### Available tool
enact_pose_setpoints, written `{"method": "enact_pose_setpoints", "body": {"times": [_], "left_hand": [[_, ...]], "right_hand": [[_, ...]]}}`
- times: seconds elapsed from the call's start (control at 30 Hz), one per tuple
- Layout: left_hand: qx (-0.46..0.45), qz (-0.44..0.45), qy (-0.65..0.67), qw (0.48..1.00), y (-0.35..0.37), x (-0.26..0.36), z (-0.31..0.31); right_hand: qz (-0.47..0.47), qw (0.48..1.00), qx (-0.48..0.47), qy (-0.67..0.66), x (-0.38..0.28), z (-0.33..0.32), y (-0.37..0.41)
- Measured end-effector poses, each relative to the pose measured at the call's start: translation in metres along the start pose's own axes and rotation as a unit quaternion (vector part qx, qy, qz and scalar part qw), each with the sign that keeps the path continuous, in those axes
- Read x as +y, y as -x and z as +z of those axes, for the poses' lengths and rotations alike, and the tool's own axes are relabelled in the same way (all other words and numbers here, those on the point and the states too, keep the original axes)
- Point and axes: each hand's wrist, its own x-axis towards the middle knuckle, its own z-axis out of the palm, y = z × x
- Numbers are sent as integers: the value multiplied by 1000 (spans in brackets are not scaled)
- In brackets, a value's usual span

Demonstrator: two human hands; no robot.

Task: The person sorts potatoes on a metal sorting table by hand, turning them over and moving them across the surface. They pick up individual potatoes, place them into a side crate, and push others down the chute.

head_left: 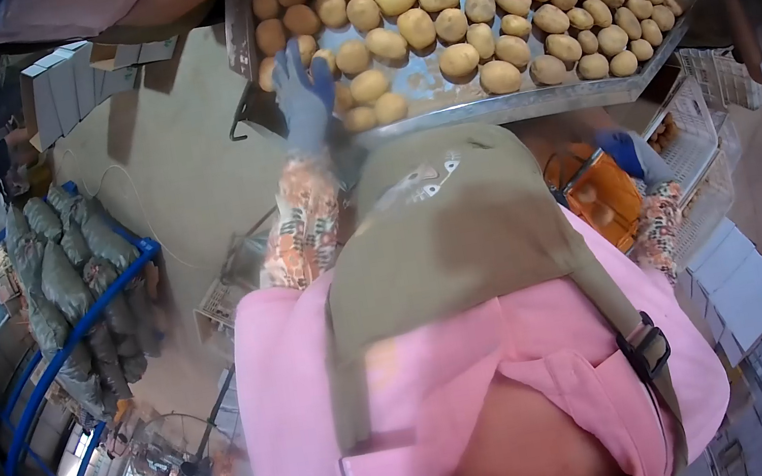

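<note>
Our left hand spreads by potatoes the rim likely pens in; whether our right hand beside the basket grips, we can't see

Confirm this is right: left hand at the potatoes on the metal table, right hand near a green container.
Wrong on the colour: the container is orange, as the head view shows. The left hand is at the potatoes on the metal table, and the right hand is near that container.

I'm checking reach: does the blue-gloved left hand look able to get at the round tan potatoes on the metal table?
Likely yes: the left hand is at the potatoes, with nothing visible blocking it.
</note>
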Motion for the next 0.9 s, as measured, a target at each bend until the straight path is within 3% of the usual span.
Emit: {"method": "enact_pose_setpoints", "body": {"times": [0.03, 0.1, 0.13, 0.2, 0.23, 0.27, 0.3, 0.33, 0.37, 0.4, 0.47, 0.5, 0.53, 0.57, 0.6, 0.63, 0.67, 0.7, 0.73, 0.77, 0.8, 0.83, 0.9], "left_hand": [[-31, -28, -52, 998, -7, 9, 9], [-59, -51, -104, 992, -7, 31, 19], [-189, -62, -81, 977, 4, 46, 17], [-293, -73, -114, 946, 24, 60, 30], [-270, -74, -168, 945, 35, 56, 42], [-281, -66, -194, 938, 38, 53, 39], [-278, -66, -195, 938, 41, 53, 29], [-295, -81, -166, 938, 43, 53, 17], [-313, -97, -139, 935, 48, 54, 7], [-315, -96, -159, 931, 53, 49, 6], [-266, -82, -166, 946, 76, 25, 12], [-218, -62, -168, 959, 84, 19, 13], [-224, -129, -144, 955, 85, 25, 7], [-226, -126, -145, 955, 96, 15, 11], [-145, -125, -120, 974, 112, -3, 21], [-63, -121, -92, 986, 119, -14, 27], [-50, -110, -129, 984, 110, -12, 21], [-54, -104, -126, 985, 98, -14, 14], [-21, -69, -143, 987, 82, -17, 11], [12, -35, -158, 987, 66, -18, 10], [8, -34, -154, 988, 49, -15, 10], [11, -27, -129, 991, 28, -12, 11], [10, -14, -101, 995, -3, 0, 19]], "right_hand": [[-72, 985, 125, -89, -14, 5, -19], [-117, 963, 147, -192, -78, 14, -61], [-183, 952, 159, -189, -103, 28, -85], [-313, 915, 179, -179, -153, 55, -134], [-310, 926, 211, -36, -180, 62, -148], [-263, 901, 270, 213, -197, 77, -157], [-297, 891, 167, 301, -210, 70, -168], [-321, 936, 48, 134, -216, 63, -185], [-330, 940, -78, -41, -223, 59, -201], [-262, 933, -107, -222, -237, 53, -220], [-216, 945, -9, -244, -266, 22, -236], [-239, 960, 118, -85, -277, 3, -237], [-240, 960, 118, -86, -280, -1, -248], [-212, 938, 271, 51, -280, -4, -258], [-169, 875, 413, 187, -278, -4, -263], [-84, 902, 285, 314, -284, 10, -252], [-138, 865, 342, 339, -276, 45, -249], [-140, 857, 280, 410, -273, 73, -247], [-231, 857, 322, 328, -265, 98, -245], [-222, 893, 235, 312, -269, 113, -231], [-288, 881, 240, 289, -267, 128, -204], [-350, 864, 170, 320, -255, 136, -207], [-483, 783, 200, 338, -231, 136, -208]]}}
